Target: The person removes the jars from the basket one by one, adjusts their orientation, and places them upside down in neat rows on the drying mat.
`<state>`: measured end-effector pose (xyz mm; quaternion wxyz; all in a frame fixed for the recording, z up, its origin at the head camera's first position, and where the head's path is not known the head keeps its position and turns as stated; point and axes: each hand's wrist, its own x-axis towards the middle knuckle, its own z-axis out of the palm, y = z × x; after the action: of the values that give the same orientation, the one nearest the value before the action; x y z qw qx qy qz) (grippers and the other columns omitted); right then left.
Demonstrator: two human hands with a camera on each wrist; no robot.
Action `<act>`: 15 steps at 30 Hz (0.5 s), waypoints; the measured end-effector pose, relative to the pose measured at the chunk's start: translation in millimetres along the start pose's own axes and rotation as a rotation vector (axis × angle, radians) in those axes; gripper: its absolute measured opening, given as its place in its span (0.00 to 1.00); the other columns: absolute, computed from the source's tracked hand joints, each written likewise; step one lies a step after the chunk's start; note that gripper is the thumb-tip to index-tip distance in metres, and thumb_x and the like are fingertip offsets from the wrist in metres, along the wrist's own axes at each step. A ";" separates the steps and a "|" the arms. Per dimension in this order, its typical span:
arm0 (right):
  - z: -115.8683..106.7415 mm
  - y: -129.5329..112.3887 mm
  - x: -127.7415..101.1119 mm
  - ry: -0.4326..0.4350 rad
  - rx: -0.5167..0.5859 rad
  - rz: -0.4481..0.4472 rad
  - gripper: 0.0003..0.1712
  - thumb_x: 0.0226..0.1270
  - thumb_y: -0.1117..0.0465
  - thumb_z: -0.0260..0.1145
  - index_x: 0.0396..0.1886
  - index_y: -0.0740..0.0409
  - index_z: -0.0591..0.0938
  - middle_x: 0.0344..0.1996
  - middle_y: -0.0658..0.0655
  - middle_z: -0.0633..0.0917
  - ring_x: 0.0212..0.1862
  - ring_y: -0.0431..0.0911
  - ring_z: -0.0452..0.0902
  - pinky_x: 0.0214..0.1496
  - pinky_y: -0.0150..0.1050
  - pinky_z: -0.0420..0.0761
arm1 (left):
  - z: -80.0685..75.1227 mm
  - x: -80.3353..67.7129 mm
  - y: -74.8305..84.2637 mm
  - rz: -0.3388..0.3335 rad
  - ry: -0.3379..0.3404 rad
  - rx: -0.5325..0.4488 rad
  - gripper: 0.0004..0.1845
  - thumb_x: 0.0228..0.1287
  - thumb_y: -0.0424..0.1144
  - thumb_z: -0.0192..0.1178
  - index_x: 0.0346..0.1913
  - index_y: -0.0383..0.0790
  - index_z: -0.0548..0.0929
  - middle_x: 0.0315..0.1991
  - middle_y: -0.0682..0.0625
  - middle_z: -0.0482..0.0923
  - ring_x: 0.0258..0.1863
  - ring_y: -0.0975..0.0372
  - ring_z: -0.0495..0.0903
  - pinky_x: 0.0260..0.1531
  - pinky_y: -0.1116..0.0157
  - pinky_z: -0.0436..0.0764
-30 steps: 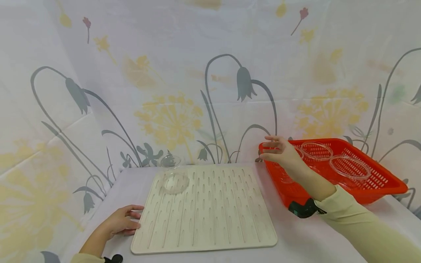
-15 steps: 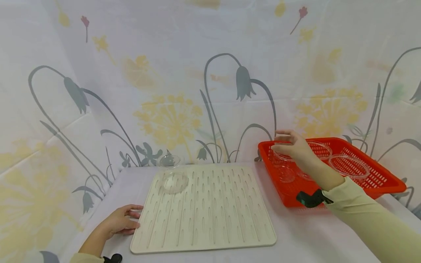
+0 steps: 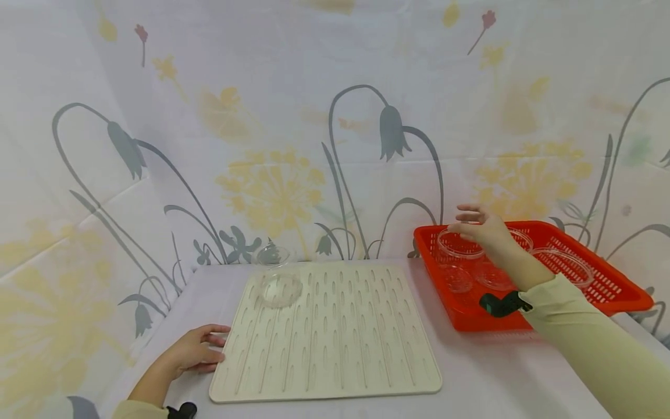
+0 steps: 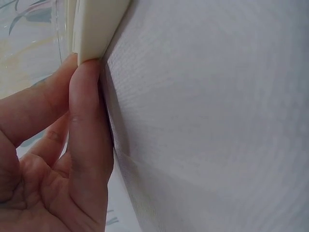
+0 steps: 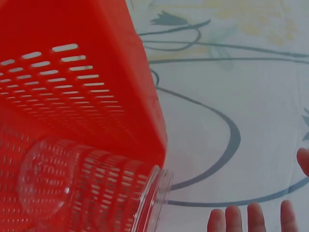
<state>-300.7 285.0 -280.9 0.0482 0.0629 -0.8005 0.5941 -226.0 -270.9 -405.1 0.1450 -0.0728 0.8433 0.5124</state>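
My right hand [image 3: 484, 228] hovers with fingers spread wide and holding nothing, just over the clear glass dish [image 3: 460, 244] standing in the near-left corner of the red basket [image 3: 623, 294]. I judge this the reach before a pickup; next I would need to lower and close around its rim. My left hand [image 3: 195, 352] lies flat on the worktop [image 3: 497, 378], fingertips pressed against the cream mat [image 3: 335, 331] edge, where another dish [image 3: 281, 289] sits.

A white tabletop [image 3: 487, 384] is covered in pale cloth. Behind it and to its left hangs a white curtain [image 3: 293, 116] printed with grey bellflowers and yellow dandelions. The light is soft and even.
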 end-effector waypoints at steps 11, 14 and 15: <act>-13.9 14.7 11.1 0.072 0.075 0.087 0.19 0.63 0.56 0.65 0.46 0.38 0.66 0.62 0.67 0.60 0.46 0.40 0.70 0.47 0.26 0.75 | 0.3 0.6 0.8 0.000 0.011 0.031 0.33 0.47 0.19 0.66 0.59 0.25 0.67 0.38 0.42 0.71 0.25 0.59 0.76 0.25 0.65 0.81; -17.6 19.3 14.0 0.113 0.060 0.122 0.17 0.63 0.55 0.65 0.44 0.36 0.66 0.61 0.65 0.60 0.56 0.52 0.65 0.59 0.41 0.70 | 0.1 0.6 1.7 0.001 0.008 0.039 0.32 0.47 0.20 0.66 0.59 0.26 0.68 0.39 0.42 0.71 0.25 0.59 0.76 0.24 0.65 0.81; -18.4 20.7 14.9 0.125 0.054 0.130 0.17 0.63 0.54 0.65 0.44 0.36 0.66 0.61 0.66 0.60 0.58 0.55 0.62 0.62 0.46 0.67 | 0.0 0.5 1.6 0.003 0.006 0.038 0.32 0.47 0.20 0.66 0.59 0.26 0.68 0.39 0.42 0.71 0.25 0.59 0.76 0.24 0.65 0.81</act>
<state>-318.6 307.9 -292.8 0.0577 -0.0249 -0.7820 0.6201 -226.9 -270.1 -404.0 0.1432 -0.0702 0.8535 0.4962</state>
